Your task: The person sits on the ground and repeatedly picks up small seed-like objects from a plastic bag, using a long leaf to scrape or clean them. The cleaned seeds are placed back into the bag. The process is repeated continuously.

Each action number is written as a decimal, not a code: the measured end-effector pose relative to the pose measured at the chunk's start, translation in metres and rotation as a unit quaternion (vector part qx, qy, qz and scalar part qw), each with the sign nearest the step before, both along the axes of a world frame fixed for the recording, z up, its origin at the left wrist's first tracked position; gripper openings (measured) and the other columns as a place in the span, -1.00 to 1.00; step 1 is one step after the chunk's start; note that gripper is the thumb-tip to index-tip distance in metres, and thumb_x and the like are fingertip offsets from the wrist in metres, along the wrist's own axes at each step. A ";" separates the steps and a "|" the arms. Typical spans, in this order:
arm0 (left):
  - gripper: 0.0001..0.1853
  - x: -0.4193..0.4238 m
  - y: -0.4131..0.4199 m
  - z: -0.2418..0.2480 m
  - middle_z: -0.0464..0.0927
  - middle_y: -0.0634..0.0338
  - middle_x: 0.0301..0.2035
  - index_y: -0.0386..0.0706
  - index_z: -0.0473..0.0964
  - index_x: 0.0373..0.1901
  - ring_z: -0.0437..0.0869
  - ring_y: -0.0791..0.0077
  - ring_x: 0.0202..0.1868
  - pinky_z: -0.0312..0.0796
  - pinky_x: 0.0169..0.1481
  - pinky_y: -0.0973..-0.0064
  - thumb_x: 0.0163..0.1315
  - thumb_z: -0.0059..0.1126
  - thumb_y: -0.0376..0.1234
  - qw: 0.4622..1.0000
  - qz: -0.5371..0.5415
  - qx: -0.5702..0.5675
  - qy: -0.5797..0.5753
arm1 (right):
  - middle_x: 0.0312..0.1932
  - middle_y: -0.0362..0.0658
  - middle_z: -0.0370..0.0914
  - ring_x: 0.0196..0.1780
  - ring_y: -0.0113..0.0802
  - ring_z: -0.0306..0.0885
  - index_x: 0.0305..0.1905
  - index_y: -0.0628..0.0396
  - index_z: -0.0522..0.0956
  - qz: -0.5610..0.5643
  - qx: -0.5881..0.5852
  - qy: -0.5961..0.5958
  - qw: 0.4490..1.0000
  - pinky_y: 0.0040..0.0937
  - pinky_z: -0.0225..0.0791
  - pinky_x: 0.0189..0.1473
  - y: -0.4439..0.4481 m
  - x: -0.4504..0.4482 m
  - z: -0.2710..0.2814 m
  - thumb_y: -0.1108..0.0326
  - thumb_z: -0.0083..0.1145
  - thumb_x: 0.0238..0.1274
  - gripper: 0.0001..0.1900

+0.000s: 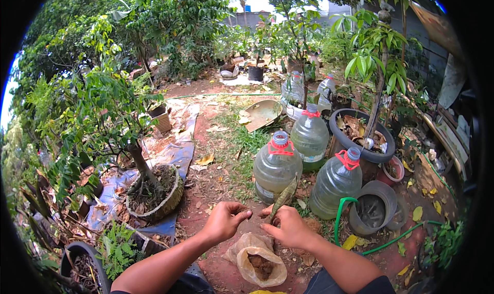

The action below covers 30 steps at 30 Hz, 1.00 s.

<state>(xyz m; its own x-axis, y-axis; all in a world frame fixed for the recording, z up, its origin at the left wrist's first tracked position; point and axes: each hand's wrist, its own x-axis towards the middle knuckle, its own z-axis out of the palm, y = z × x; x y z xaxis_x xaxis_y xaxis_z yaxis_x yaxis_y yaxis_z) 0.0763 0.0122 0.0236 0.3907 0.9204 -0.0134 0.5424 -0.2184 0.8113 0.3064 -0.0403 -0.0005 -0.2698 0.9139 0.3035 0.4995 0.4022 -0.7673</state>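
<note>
My right hand [290, 223] grips a mottled green leaf [285, 195], which looks like a snake plant leaf, with its pointed tip up. Facing it, a short gap away, my left hand [224, 221] has its thumb and fingers drawn together. Its fingertips look dark, and I cannot tell whether a pinch of something is between them. Below and between both hands, a pale translucent plastic bag [244, 251] stands on the ground with its rolled mouth facing me. Brown crumbly material [263, 266] lies inside it.
Large water bottles [277, 166] with red handles stand just beyond my right hand. A green hose [339, 220] curls beside a grey plastic tub [372, 209]. At left, a potted bonsai-like tree [141, 160] sits on a blue tarp [185, 155]. An old basin [264, 114] lies farther back.
</note>
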 end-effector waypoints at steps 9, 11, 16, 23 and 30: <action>-0.68 0.003 -0.004 0.004 0.74 0.01 -0.43 -0.31 0.76 -0.13 0.61 0.53 -0.38 0.51 -0.19 0.30 0.42 0.40 -0.18 1.000 -0.013 0.006 0.026 | -0.22 0.07 0.74 -0.18 -0.18 0.75 0.14 0.31 0.69 0.002 -0.055 0.052 0.997 -0.25 0.56 -0.07 0.004 0.001 -0.004 0.25 0.46 0.27 -0.56; -0.68 0.004 -0.005 0.003 0.70 -0.11 -0.46 -0.33 0.75 -0.18 0.58 0.44 -0.43 0.48 -0.22 0.24 0.40 0.39 -0.19 1.000 -0.010 0.018 0.023 | -0.26 0.01 0.75 -0.21 -0.28 0.73 0.13 0.30 0.69 0.003 -0.098 0.074 0.992 -0.28 0.55 -0.08 0.001 0.000 -0.001 0.26 0.45 0.29 -0.58; -0.67 0.004 -0.006 0.001 0.67 -0.10 -0.49 -0.34 0.73 -0.21 0.58 0.38 -0.46 0.47 -0.23 0.21 0.41 0.40 -0.19 0.998 -0.055 0.037 0.012 | -0.25 -0.11 0.76 -0.21 -0.48 0.66 0.10 0.28 0.69 0.027 -0.192 0.112 0.975 -0.35 0.53 -0.10 0.000 -0.004 -0.002 0.30 0.43 0.33 -0.65; -0.64 0.006 -0.014 0.009 0.71 -0.11 -0.43 -0.33 0.74 -0.13 0.75 0.21 -0.38 0.53 -0.18 0.25 0.42 0.39 -0.15 0.998 -0.043 -0.028 -0.041 | -0.21 -0.18 0.76 -0.18 -0.56 0.63 0.06 0.30 0.69 0.020 -0.213 0.176 0.961 -0.41 0.52 -0.11 0.001 -0.009 -0.013 0.34 0.39 0.38 -0.72; -0.65 0.006 -0.014 0.003 0.75 -0.14 -0.32 -0.34 0.71 -0.04 0.80 0.14 -0.31 0.58 -0.12 0.21 0.48 0.30 -0.18 0.993 -0.111 0.042 -0.018 | -0.19 -0.18 0.75 -0.16 -0.56 0.63 0.05 0.32 0.67 0.008 -0.230 0.198 0.953 -0.43 0.52 -0.10 0.004 -0.009 -0.018 0.36 0.36 0.41 -0.73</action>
<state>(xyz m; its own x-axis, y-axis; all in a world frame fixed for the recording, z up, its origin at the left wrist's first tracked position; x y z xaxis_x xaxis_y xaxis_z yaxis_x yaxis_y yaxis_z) 0.0819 -0.0015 0.0261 0.5826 0.8092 0.0766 0.4447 -0.3962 0.8033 0.2973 -0.0358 -0.0184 -0.2319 0.9715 -0.0486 0.1318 -0.0181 -0.9911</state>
